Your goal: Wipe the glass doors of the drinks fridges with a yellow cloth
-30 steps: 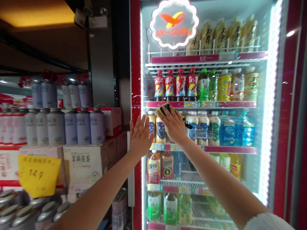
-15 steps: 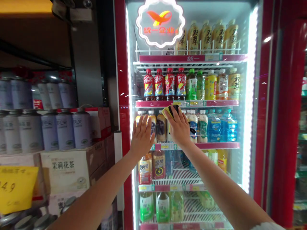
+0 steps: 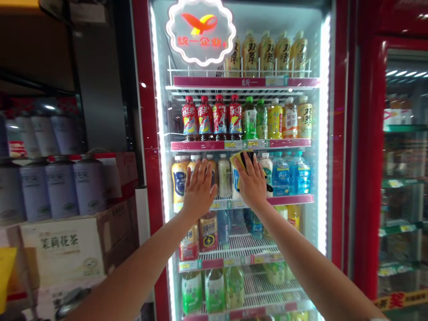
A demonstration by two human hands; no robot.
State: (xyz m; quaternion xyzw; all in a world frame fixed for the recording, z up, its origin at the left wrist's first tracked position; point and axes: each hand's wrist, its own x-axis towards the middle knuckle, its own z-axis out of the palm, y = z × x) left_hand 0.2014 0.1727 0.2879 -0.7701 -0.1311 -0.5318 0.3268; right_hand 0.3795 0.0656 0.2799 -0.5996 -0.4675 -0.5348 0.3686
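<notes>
A yellow-and-black cleaning pad (image 3: 241, 159) is being held by the right hand (image 3: 252, 180), its fingers being closed narrowly over the pad, which is being pressed against the glass door (image 3: 175, 116) of a red-framed drinks cooler (image 3: 145, 111), just below the pink shelf rail (image 3: 240, 144). The left hand (image 3: 199, 189) is being spread wide, holding nothing, with its palm and fingers being laid flat on the same glass, just beside the right hand and apart from it. Plastic drink bottles (image 3: 224, 183) are being displayed behind the glass directly in line with both hands, and red-labelled bottles (image 3: 204, 119) are being shown on the shelf above (the lettering on most labels is too small to be verified). A lit scalloped sign (image 3: 200, 32) is being displayed at the top of the cooler. To the left of the cooler, lilac-grey canisters (image 3: 62, 191) are being stacked on cardboard cartons (image 3: 60, 245), and a yellow price card (image 3: 5, 267) is being shown at the left edge of the view.
</notes>
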